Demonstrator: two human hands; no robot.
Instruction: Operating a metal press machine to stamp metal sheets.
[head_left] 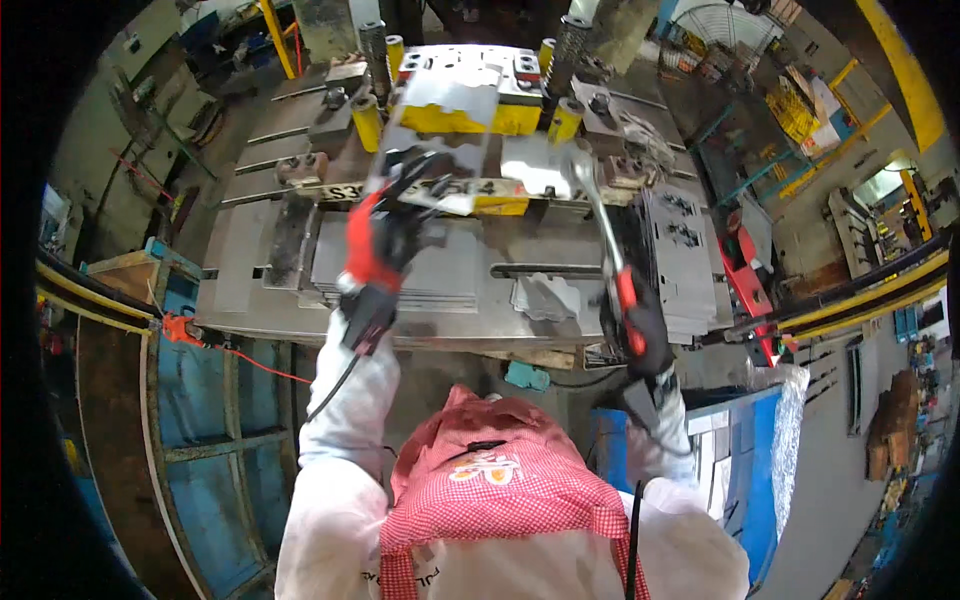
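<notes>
My left hand, in a red and black glove, reaches over the front edge of the press die. Its fingers are stretched and apart, somewhat blurred, close to a cut-edged metal sheet on the die; I see nothing held in them. In my right hand, dark-gloved and closed, is a long tool with a red and black grip and a silver shaft. The tool's rounded head points up toward the die's right side. Below it, a small irregular metal piece lies on the press bed.
Flat sheets are stacked at the front left of the bed, and cut plates at the right. Coil springs and yellow posts stand around the die. A blue bin stands at lower right, a blue-panelled frame at left.
</notes>
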